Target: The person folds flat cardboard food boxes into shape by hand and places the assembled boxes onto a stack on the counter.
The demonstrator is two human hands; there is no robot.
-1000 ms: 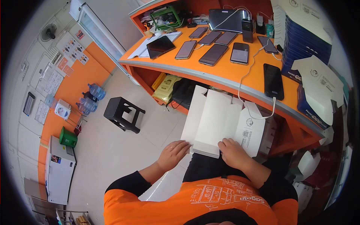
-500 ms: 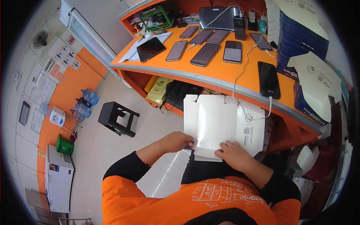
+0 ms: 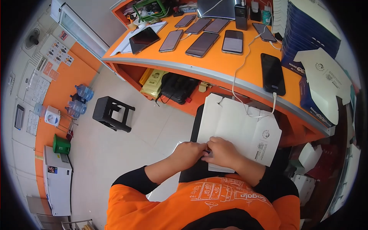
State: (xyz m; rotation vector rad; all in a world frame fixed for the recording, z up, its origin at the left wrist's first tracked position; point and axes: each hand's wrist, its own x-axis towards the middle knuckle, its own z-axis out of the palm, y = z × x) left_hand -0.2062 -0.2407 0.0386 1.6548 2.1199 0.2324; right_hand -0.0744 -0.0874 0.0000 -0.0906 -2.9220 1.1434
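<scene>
A partly folded cardboard food box (image 3: 239,124), its pale inner side up with a printed logo and text on the right flap, rests on my lap. My left hand (image 3: 191,154) is closed at its near-left corner, fingers bent around the card edge. Right beside it, almost touching, my right hand (image 3: 223,153) pinches the same corner, with its palm over the card. The fingertips of both hands partly hide the fold between them. A white charging cable (image 3: 235,82) hangs down over the far side of the box.
The orange counter (image 3: 168,61) ahead carries several phones, a tablet (image 3: 144,40) and a black phone (image 3: 273,74) on the cable. To the right stand a stack of blue boxes (image 3: 312,34) and an opened box (image 3: 320,97). A black stool (image 3: 113,114) stands left on the floor.
My right hand has moved left across the card to meet my left hand at the near-left corner. The box has turned slightly, and the head view has shifted.
</scene>
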